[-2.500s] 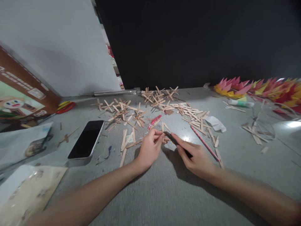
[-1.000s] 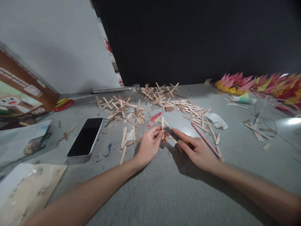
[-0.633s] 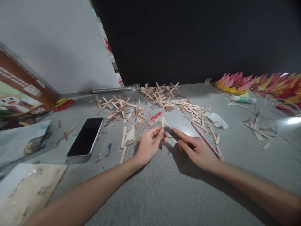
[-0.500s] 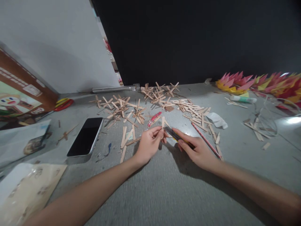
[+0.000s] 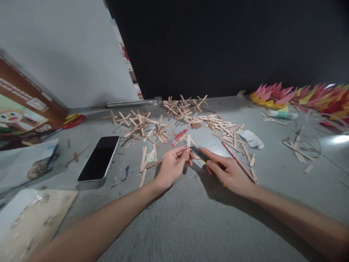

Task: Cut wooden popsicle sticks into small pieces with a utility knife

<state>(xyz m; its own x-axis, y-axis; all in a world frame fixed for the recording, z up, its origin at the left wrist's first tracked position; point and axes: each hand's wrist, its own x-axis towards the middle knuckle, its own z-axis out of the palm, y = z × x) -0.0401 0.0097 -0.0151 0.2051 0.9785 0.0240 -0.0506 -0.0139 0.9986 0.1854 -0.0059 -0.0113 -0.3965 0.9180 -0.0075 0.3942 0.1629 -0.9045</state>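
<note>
My left hand (image 5: 172, 166) pinches a wooden stick (image 5: 188, 143) that stands up on the grey table (image 5: 196, 225). Close on its right, my right hand (image 5: 227, 172) grips a dark utility knife (image 5: 200, 154) with yellow trim, its tip touching the stick near my left fingertips. Loose wooden sticks (image 5: 148, 160) lie just left of my left hand.
Glued stick crosses (image 5: 141, 125) and a loose stick pile (image 5: 223, 129) lie beyond my hands. A black phone (image 5: 99, 158) lies at left, a red pencil (image 5: 237, 162) by my right hand. Coloured paper shapes (image 5: 300, 98) and a glue stick (image 5: 280, 115) sit far right, a cardboard box (image 5: 24, 112) far left.
Both hands have stayed together over the stick with only small shifts. The knife tip has edged slightly along the stick.
</note>
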